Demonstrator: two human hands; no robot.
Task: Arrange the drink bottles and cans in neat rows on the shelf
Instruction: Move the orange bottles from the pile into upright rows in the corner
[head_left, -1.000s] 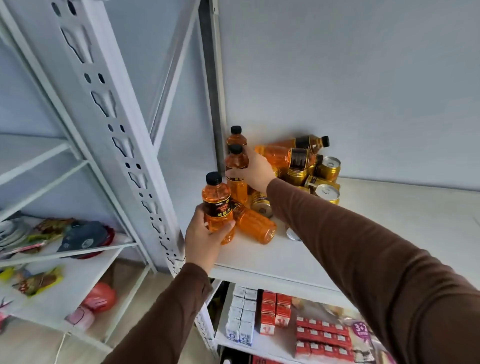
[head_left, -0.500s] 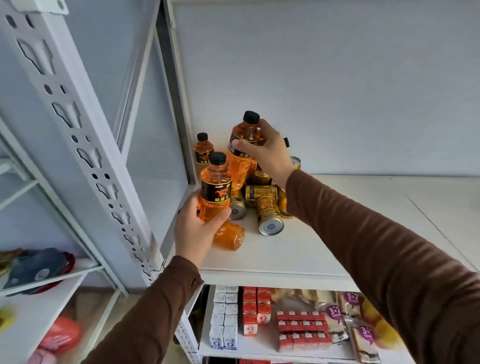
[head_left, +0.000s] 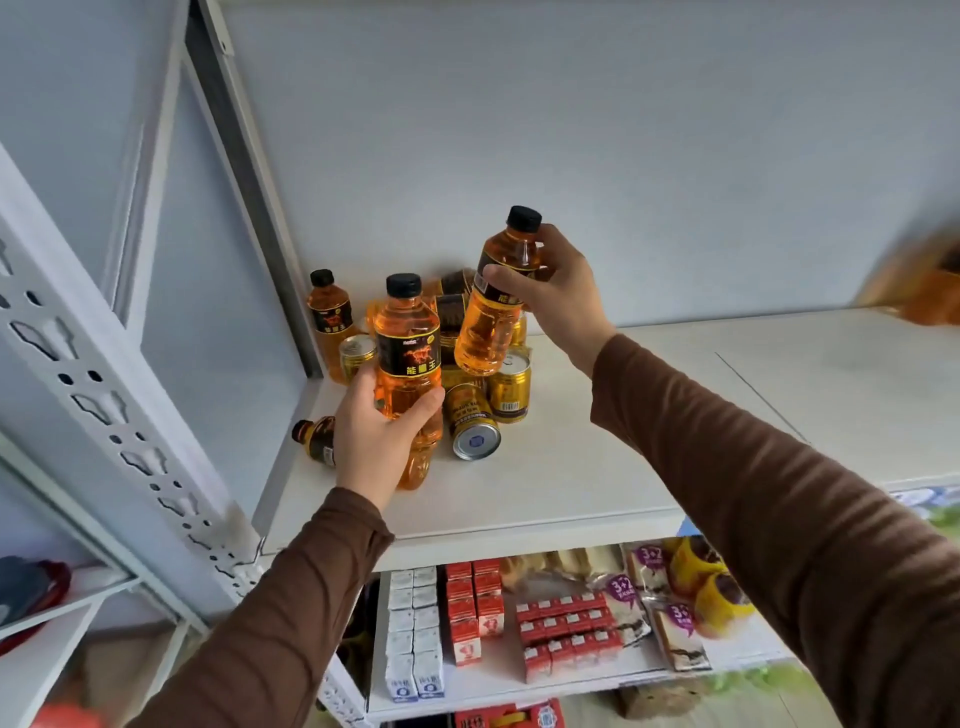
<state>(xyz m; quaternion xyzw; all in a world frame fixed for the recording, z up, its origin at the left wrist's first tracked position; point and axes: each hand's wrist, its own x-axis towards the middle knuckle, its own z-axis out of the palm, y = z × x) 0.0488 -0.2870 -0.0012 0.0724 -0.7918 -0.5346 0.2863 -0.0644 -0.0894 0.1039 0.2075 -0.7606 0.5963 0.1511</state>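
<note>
two orange drink bottles w/ black caps & dark labels are up off the white shelf (head_left: 597, 467): the left bottle (head_left: 408, 353) upright, the right bottle (head_left: 496, 306) tilted, cap up-right. a third bottle (head_left: 330, 317) stands at the back-left corner. another bottle (head_left: 314, 439) lies on its side near the left edge. gold cans (head_left: 509, 392) sit jumbled behind, one can (head_left: 472, 428) on its side, base facing front.

Clearance: shelf (head_left: 649, 441)

Bare board extends right and forward of the heap of bottles and cans (head_left: 467, 395) crowding the back-left corner; the upright post (head_left: 249, 171) and back wall (head_left: 623, 156) bound access there.
</note>
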